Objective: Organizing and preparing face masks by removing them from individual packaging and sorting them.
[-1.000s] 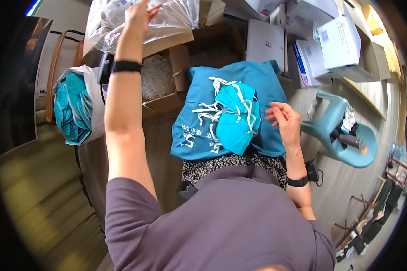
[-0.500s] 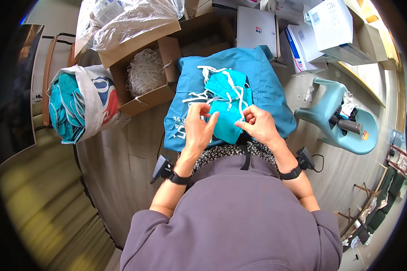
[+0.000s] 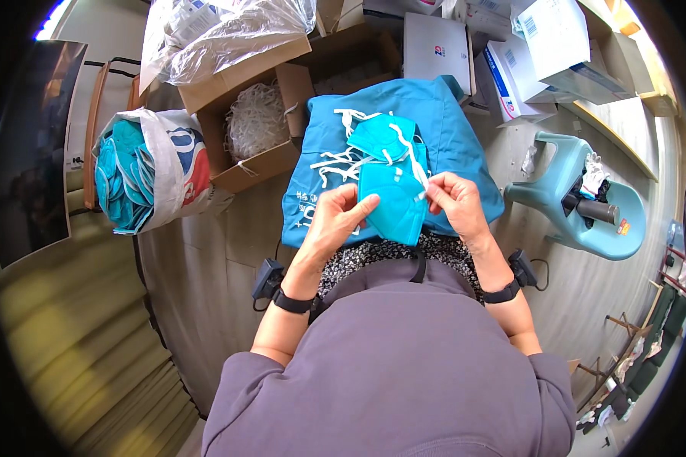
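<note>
A teal face mask (image 3: 393,209) is held above my lap at the near edge of a blue cloth (image 3: 461,145). My left hand (image 3: 334,219) grips the mask's left edge, thumb laid on top and fingers behind. At the mask's upper right corner, my right hand (image 3: 457,202) pinches a white ear loop (image 3: 419,177) between thumb and fingertips. Just beyond, another teal mask (image 3: 379,137) lies on the cloth, with white loops (image 3: 343,161) trailing to its left. The cloth carries white print, partly covered by my left hand.
At the left stands a white bag (image 3: 168,175) full of teal masks (image 3: 123,179). Behind it is a cardboard box (image 3: 263,166) of shredded filler (image 3: 256,122). A light blue plastic stool (image 3: 545,198) is at the right; white boxes (image 3: 434,53) are stacked at the back.
My left hand has closed on the mask's left edge. My right hand has moved slightly right and up with the ear loop, and the mask now lies flatter and more exposed.
</note>
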The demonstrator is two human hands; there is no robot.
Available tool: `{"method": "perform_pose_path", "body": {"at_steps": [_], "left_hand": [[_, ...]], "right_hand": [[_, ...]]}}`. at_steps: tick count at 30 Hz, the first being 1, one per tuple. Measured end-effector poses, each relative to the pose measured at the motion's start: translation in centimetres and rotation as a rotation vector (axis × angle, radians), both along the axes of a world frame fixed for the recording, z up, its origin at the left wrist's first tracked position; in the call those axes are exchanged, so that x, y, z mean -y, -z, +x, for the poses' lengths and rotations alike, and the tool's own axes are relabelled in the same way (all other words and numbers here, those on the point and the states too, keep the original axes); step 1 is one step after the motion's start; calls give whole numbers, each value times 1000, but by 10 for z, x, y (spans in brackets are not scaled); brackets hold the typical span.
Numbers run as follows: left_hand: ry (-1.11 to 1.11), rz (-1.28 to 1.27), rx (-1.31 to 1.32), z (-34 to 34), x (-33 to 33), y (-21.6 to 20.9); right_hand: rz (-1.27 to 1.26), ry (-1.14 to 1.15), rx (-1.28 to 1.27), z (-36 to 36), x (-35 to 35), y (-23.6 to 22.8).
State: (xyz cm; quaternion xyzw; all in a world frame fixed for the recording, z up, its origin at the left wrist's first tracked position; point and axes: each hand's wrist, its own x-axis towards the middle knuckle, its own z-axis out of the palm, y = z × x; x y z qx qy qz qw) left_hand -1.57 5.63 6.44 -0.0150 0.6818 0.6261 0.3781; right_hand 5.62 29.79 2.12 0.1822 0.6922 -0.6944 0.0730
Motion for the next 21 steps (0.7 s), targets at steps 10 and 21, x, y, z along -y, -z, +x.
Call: {"method": "perform_pose_path", "body": {"at_steps": [10, 21], "left_hand": [[-170, 370, -111, -40, -65, -55], [5, 123, -619, -59, -97, -28]], "right_hand": [[919, -77, -699, -28, 2, -72], [234, 254, -385, -38, -30, -96]]}}
